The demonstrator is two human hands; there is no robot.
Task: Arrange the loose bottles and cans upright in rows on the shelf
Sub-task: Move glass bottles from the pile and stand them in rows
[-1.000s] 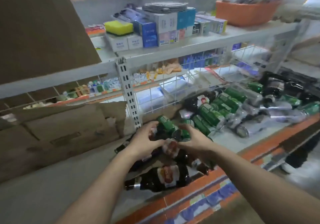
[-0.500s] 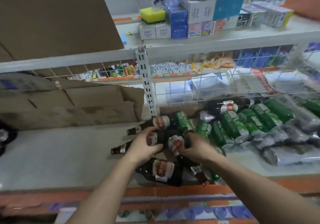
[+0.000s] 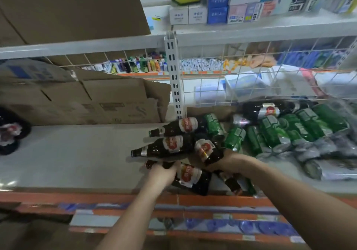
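While brown bottles [image 3: 170, 146] and green cans [image 3: 270, 133] lie heaped sideways on the grey shelf [image 3: 77, 153], the left hand [image 3: 162, 174] grips the front bottle [image 3: 190, 176] by its neck and the right hand [image 3: 229, 161] clasps a tilted bottle [image 3: 205, 150] just beside it.

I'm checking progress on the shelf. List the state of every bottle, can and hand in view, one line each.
Left hand: grips the front bottle by its neck.
Front bottle: on its side.
Right hand: grips the tilted bottle.
Tilted bottle: slanted, not upright.
Upper bottle: on its side, neck left.
Middle bottle: on its side, neck left.
Green cans: piled on their sides.
Back bottle: on its side.
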